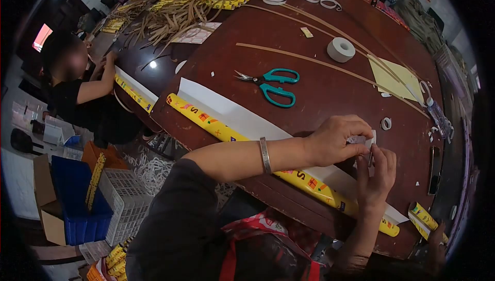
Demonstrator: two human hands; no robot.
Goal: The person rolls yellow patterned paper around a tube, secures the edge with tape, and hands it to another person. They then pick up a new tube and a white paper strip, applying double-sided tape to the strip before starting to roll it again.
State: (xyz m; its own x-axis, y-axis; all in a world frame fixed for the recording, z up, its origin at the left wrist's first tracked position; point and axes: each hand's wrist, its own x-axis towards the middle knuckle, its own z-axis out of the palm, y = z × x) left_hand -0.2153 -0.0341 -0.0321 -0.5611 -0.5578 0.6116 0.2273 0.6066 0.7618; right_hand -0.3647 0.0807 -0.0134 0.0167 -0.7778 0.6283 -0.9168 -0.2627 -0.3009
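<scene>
A long yellow patterned roll of wrapping paper (304, 182), its white inner side partly unrolled, lies along the table's front edge. Above it my left hand (340, 139), with a bracelet on the wrist, pinches a small whitish, partly clear piece that looks like tape (356, 139). My right hand (379, 175) meets it from the right, fingertips pinched at the same piece. The fingers cover much of it. Teal-handled scissors (273, 84) lie with blades slightly apart beyond the roll. Farther back stands a white tape roll (341, 50).
Thin brown strips (319, 67) cross the table (216, 64). A yellow sheet (394, 77) lies right, a short yellow roll (423, 219) lower right. At left a person (77, 85) handles another roll. Blue bin (80, 203) and grey crate (126, 198) stand on the floor.
</scene>
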